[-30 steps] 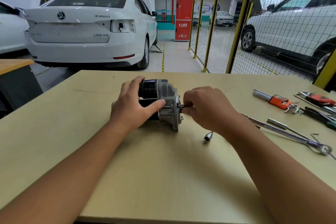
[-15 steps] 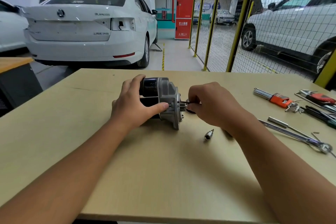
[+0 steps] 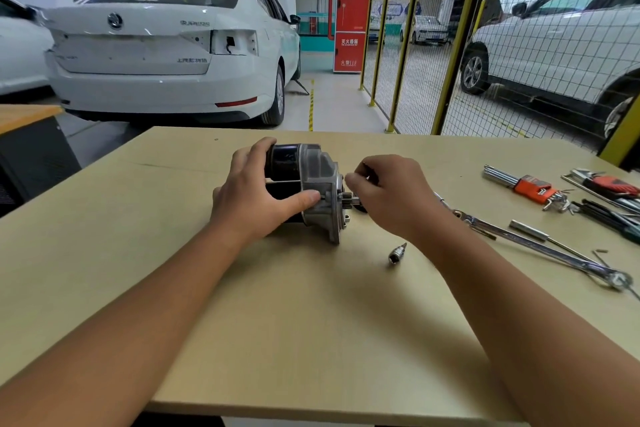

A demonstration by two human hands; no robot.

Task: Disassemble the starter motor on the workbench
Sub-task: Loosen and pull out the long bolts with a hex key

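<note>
The starter motor (image 3: pixel 313 180) lies on its side in the middle of the workbench (image 3: pixel 311 322), black body to the left and grey aluminium end housing to the right. My left hand (image 3: pixel 256 198) grips the black body, thumb pressed against the housing. My right hand (image 3: pixel 391 194) sits just right of the housing, fingers curled and pinching a small part at the upper edge of the flange. The pinion shaft below those fingers is partly hidden by the hand.
A small socket bit (image 3: pixel 396 254) lies on the bench below my right wrist. A long wrench (image 3: pixel 540 250), a metal sleeve (image 3: pixel 528 230), an orange hex key set (image 3: pixel 530 185) and more red-handled tools (image 3: pixel 609 185) lie to the right. Cars and a yellow mesh fence stand beyond the bench.
My right hand has lifted from the pinion shaft up to the upper edge of the housing flange. The left hand has kept its grip on the motor body.
</note>
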